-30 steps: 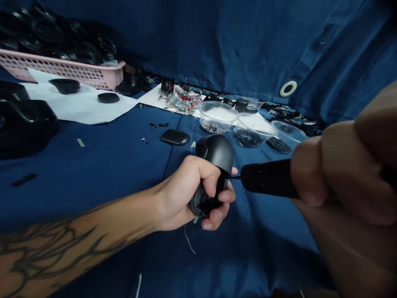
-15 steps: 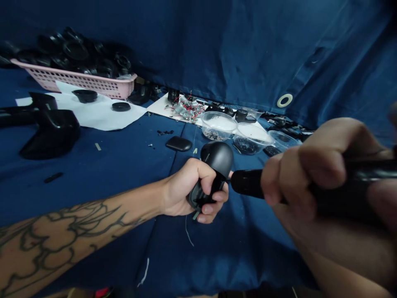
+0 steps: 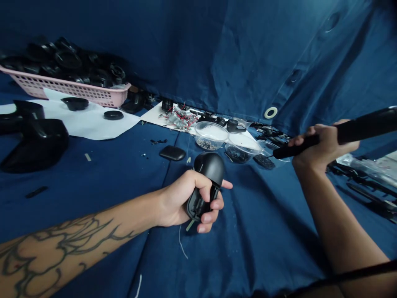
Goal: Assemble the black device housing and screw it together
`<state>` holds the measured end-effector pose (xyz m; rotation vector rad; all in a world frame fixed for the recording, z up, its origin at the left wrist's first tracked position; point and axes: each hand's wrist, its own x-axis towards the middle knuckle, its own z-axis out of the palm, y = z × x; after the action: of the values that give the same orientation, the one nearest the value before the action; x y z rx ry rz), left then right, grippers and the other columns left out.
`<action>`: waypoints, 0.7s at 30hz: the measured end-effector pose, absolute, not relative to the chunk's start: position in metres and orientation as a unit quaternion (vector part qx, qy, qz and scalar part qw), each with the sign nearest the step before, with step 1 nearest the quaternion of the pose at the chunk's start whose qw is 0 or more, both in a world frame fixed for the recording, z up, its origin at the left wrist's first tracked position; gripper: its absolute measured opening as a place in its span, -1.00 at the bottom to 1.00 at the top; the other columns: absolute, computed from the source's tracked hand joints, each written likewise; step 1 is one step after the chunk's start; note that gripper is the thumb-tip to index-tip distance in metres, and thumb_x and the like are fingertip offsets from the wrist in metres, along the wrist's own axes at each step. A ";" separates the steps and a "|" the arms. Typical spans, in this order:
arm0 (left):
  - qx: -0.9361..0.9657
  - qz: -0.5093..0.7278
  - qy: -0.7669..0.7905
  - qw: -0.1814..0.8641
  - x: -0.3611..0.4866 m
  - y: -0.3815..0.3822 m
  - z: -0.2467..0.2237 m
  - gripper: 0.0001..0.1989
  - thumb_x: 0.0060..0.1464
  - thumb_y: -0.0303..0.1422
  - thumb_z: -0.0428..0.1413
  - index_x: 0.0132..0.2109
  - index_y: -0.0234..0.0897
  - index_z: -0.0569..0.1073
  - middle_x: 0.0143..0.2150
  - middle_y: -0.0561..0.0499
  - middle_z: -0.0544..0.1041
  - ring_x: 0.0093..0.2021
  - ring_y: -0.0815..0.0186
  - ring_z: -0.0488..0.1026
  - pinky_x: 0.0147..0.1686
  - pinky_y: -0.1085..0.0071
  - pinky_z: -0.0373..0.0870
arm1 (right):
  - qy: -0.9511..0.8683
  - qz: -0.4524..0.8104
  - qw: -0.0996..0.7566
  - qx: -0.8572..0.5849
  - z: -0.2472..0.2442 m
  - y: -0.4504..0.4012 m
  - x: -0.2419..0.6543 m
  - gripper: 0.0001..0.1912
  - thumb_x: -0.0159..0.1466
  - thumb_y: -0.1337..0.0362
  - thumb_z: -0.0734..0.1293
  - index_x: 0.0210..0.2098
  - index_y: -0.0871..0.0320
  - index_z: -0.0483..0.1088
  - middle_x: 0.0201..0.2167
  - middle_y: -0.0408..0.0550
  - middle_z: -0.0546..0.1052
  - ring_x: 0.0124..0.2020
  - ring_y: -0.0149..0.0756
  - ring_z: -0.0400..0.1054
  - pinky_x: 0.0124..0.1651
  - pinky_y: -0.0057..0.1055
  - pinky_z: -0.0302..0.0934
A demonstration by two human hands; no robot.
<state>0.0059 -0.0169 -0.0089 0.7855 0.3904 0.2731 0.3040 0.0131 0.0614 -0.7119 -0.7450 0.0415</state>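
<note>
My left hand (image 3: pixel 189 196) is wrapped round a black plastic housing (image 3: pixel 210 169) with a rounded cap end and a hollow, open lower part. A thin pale green strip (image 3: pixel 190 225) sticks out from its lower end. My right hand (image 3: pixel 324 145) grips a black electric screwdriver (image 3: pixel 366 127), whose thin bit points left and down at the rightmost clear plastic tub (image 3: pixel 269 145). Whether the bit touches anything in that tub I cannot tell. Beyond my left hand lies a flat black oval cover (image 3: pixel 172 153) on the blue cloth.
Two more clear tubs, one of silvery bits (image 3: pixel 211 134) and one of dark bits (image 3: pixel 242 147), stand mid-table. Small wired motors (image 3: pixel 180 118) lie on white card. A pink basket (image 3: pixel 93 93) of black parts is at left, near a large black part (image 3: pixel 37 145). A blue curtain (image 3: pixel 198 49) hangs behind.
My right hand has carried the electric screwdriver away from the housing, forward to the rightmost tub. My left hand still holds the housing, with one finger now stretched out. The view has shifted slightly.
</note>
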 end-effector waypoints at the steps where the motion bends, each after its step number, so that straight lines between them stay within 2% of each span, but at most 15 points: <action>1: 0.377 0.133 0.189 0.897 0.006 -0.017 -0.009 -0.16 -0.29 -0.48 0.04 0.27 -0.48 0.23 -0.48 0.03 0.42 -0.61 0.30 0.31 -0.66 0.39 0.31 | -0.358 0.008 0.870 -0.338 0.055 0.019 0.310 -0.61 -0.08 0.36 0.24 -0.26 0.03 0.05 -0.62 -0.35 0.18 -0.72 -0.36 0.09 -0.74 -0.46 0.07; 7: 0.389 0.136 0.190 0.891 0.007 -0.020 -0.006 -0.20 -0.28 -0.48 0.02 0.23 -0.51 0.29 -0.50 0.04 0.41 -0.62 0.29 0.33 -0.67 0.39 0.33 | -0.337 -0.011 0.875 -0.349 0.035 0.038 0.336 -0.65 -0.03 0.36 0.24 -0.26 0.04 0.07 -0.60 -0.34 0.25 -0.72 -0.38 0.12 -0.73 -0.46 0.11; 13: 0.391 0.140 0.190 0.889 0.007 -0.020 -0.006 -0.25 -0.28 -0.48 0.02 0.18 -0.53 0.35 -0.50 0.04 0.41 -0.62 0.30 0.34 -0.68 0.38 0.33 | -0.271 -0.041 0.890 -0.363 0.059 0.036 0.361 -0.86 0.25 0.40 0.13 -0.29 0.05 0.02 -0.56 -0.30 0.13 -0.71 -0.42 0.10 -0.74 -0.48 0.08; 16: 0.400 0.139 0.190 0.886 0.007 -0.022 -0.005 -0.29 -0.26 -0.48 0.02 0.16 -0.51 0.37 -0.48 0.04 0.40 -0.61 0.31 0.34 -0.66 0.38 0.34 | -0.233 -0.087 0.899 -0.361 0.065 0.035 0.371 -0.81 0.35 0.47 0.07 -0.19 0.02 -0.01 -0.51 -0.32 0.12 -0.68 -0.44 0.09 -0.71 -0.51 0.10; 19: 0.406 0.140 0.188 0.883 0.007 -0.023 -0.004 -0.32 -0.24 -0.49 0.02 0.14 -0.49 0.39 -0.47 0.04 0.41 -0.60 0.30 0.35 -0.65 0.37 0.34 | -0.222 -0.075 0.890 -0.391 0.055 0.037 0.370 -0.63 0.29 0.58 0.07 -0.06 0.01 -0.02 -0.46 -0.33 0.17 -0.67 -0.45 0.13 -0.67 -0.50 0.13; 21: 0.410 0.142 0.186 0.882 0.007 -0.023 -0.003 -0.34 -0.23 -0.49 0.02 0.13 -0.48 0.40 -0.47 0.04 0.41 -0.60 0.31 0.35 -0.64 0.37 0.35 | -0.231 -0.025 0.874 -0.427 0.045 0.038 0.362 -0.60 0.25 0.59 0.10 -0.07 -0.01 -0.02 -0.44 -0.33 0.18 -0.65 -0.47 0.14 -0.65 -0.51 0.13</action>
<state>0.0067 -0.0231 -0.0032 0.8533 0.3875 0.2953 0.3622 0.0379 0.0445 -0.8925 -0.4824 -0.0530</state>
